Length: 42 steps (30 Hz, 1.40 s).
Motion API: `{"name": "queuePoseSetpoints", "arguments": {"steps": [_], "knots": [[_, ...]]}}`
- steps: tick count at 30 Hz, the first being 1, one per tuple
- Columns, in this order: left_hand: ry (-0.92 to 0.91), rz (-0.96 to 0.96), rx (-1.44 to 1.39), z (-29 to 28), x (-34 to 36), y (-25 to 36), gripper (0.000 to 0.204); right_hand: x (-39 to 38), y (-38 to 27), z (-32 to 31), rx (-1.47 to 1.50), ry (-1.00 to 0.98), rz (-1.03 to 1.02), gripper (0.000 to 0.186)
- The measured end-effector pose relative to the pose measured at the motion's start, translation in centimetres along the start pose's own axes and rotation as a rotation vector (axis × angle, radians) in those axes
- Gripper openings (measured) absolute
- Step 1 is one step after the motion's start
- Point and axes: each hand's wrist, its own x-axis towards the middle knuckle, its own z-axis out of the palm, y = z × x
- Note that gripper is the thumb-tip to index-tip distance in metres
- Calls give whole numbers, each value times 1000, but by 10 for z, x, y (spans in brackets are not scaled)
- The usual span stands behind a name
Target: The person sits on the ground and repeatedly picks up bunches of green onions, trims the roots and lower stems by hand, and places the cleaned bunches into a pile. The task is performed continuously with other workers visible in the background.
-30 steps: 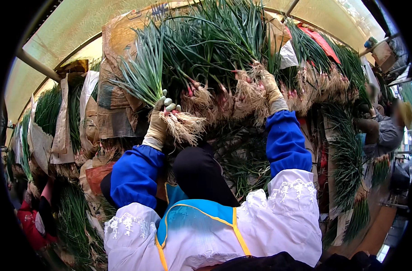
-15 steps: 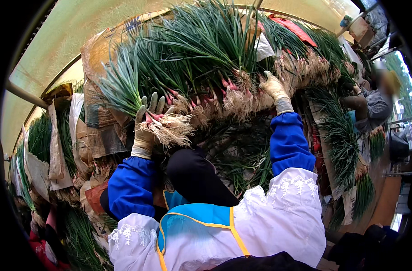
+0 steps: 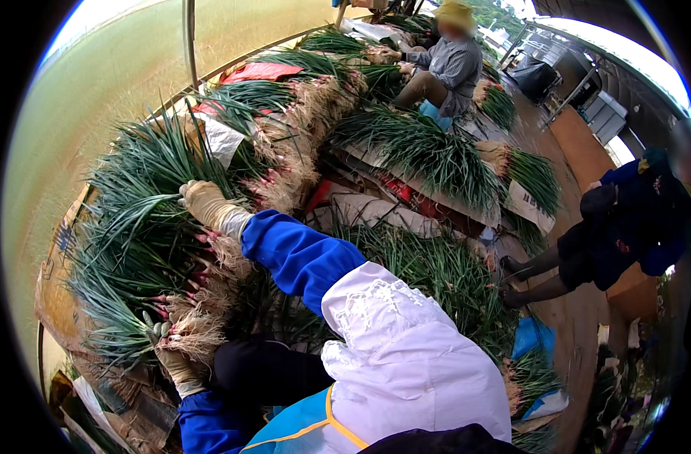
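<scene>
A long pile of spring onions (image 3: 130, 246) lies along the left, green leaves outward and pinkish bulbs with pale roots toward me. My left hand (image 3: 175, 359), in a cream glove, is closed around a small bunch of spring onions (image 3: 126, 325) at the near end of the pile. The bunch's roots (image 3: 194, 333) spill over beside its grey-green fingertips. Farther up, my right hand (image 3: 209, 204), gloved too, rests on the pile with curled fingers closed on some green leaves. Its fingertips are partly lost among them.
Another person (image 3: 448, 68) in a yellow hat sits at the far end beside more onions. A second person (image 3: 625, 219) in dark clothes stands at the right. Loose green leaves (image 3: 436, 280) cover the ground by my knee. More onions (image 3: 421, 151) lie on sacks ahead.
My view has swung to the right, bringing the standing person into sight. My right hand has gone from the root side onto the leaves. My left hand still holds its bunch.
</scene>
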Motion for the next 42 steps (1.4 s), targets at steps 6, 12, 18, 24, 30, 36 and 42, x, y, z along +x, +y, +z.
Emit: {"name": "queuePoseSetpoints", "arguments": {"steps": [6, 12, 18, 24, 30, 36, 42], "knots": [[60, -104, -279, -7, 10, -17, 29, 19, -20, -43, 515, -315, 258, 34], [-98, -87, -470, 1, 12, -3, 34, 11, -4, -39, 53, -55, 310, 27], [132, -282, -465, 41, 9, 31, 27, 17, 28, -37, 1129, -73, 409, 26], [170, -325, -280, 61, 0, 63, 19, -58, -85, -9, 1285, -603, 471, 25], [145, -738, -529, 98, -19, 53, 15, -93, -65, -26, 487, -562, 267, 39], [153, -667, -565, 124, -28, 28, 20, -141, -91, 6, 130, -558, 66, 43], [54, -676, -400, 99, -44, 18, 18, -177, -83, -9, 367, -733, -252, 46]]}}
